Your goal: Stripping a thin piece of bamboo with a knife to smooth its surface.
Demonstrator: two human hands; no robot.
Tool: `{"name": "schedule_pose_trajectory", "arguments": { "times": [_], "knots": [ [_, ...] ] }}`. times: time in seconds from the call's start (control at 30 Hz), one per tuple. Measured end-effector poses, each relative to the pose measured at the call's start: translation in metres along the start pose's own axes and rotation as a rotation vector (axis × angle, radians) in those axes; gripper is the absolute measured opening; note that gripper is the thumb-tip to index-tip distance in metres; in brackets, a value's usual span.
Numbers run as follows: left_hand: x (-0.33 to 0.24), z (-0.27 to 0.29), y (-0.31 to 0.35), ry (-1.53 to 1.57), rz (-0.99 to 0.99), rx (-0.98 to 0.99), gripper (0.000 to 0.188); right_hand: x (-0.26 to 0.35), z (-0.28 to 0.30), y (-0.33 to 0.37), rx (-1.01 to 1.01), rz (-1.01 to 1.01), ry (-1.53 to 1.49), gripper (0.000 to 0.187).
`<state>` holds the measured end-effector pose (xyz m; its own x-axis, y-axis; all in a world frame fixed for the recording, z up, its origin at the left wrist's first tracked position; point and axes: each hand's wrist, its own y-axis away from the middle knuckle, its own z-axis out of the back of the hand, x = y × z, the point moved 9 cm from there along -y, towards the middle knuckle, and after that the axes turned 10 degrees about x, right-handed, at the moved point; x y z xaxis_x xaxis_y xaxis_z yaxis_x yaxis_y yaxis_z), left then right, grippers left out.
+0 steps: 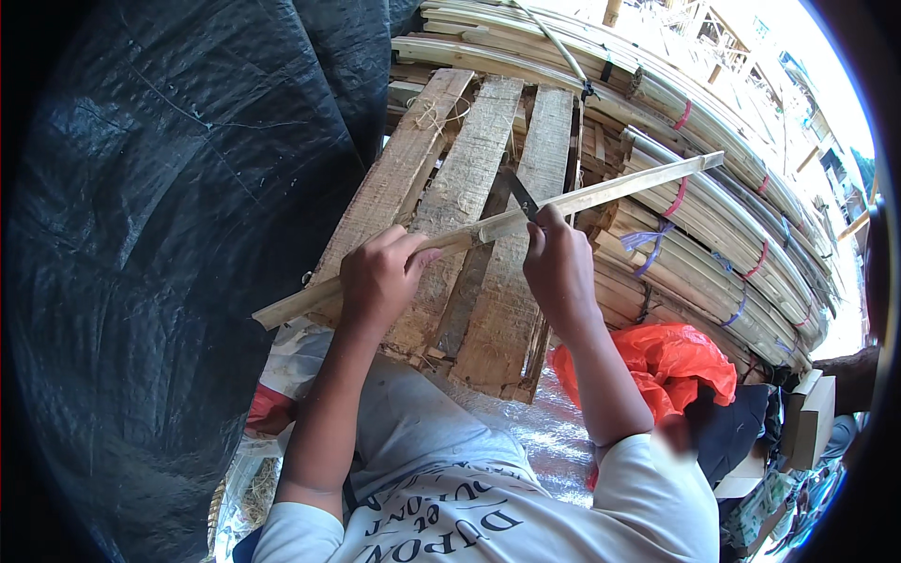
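Note:
A long pale bamboo strip (610, 194) lies slantwise across my view, its near end at the left and its far end at the upper right. My left hand (380, 269) is closed around its left part. In my right hand (560, 263) is a knife (521, 195), its dark blade pointing up and to the left beside the strip's middle. The handle is mostly hidden by my fingers. Below both hands stands a rough wooden pallet (465, 169) of several boards, with thin shavings and fibres on it.
A black plastic sheet (178, 235) hangs along the left side. Bundles of long strips (723, 244), tied with red and purple bands, are stacked behind and right of the pallet. An orange-red plastic bag (666, 361) and an open cardboard box (809, 422) sit at the lower right.

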<state>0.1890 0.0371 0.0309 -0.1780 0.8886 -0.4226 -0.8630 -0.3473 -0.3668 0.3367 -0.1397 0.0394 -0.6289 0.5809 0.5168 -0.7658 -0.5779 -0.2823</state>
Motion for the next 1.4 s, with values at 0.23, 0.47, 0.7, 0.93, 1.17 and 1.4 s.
{"name": "schedule_pose_trajectory", "arguments": {
  "times": [0.23, 0.47, 0.7, 0.93, 1.17, 1.4],
  "knots": [
    [0.002, 0.001, 0.000, 0.012, 0.000, -0.014, 0.022, 0.007, -0.008, 0.005, 0.104, -0.016, -0.076, 0.011],
    [0.003, 0.000, 0.001, -0.004, 0.011, -0.007, 0.023, 0.010, -0.014, 0.007, 0.136, -0.075, -0.082, 0.008],
    [0.001, 0.000, 0.001, 0.008, 0.013, -0.003, 0.024, 0.017, -0.015, 0.010, 0.102, -0.023, -0.021, 0.015],
    [0.000, 0.001, -0.001, 0.010, -0.010, -0.026, 0.025, 0.021, -0.022, 0.017, 0.091, -0.026, 0.022, 0.013],
    [0.000, 0.001, 0.000, 0.015, -0.007, -0.018, 0.026, 0.030, -0.016, 0.019, 0.088, -0.034, 0.047, 0.012],
    [-0.003, 0.005, 0.002, 0.021, -0.048, -0.060, 0.024, 0.015, -0.012, 0.003, 0.001, -0.089, 0.209, 0.011]
  ]
}}
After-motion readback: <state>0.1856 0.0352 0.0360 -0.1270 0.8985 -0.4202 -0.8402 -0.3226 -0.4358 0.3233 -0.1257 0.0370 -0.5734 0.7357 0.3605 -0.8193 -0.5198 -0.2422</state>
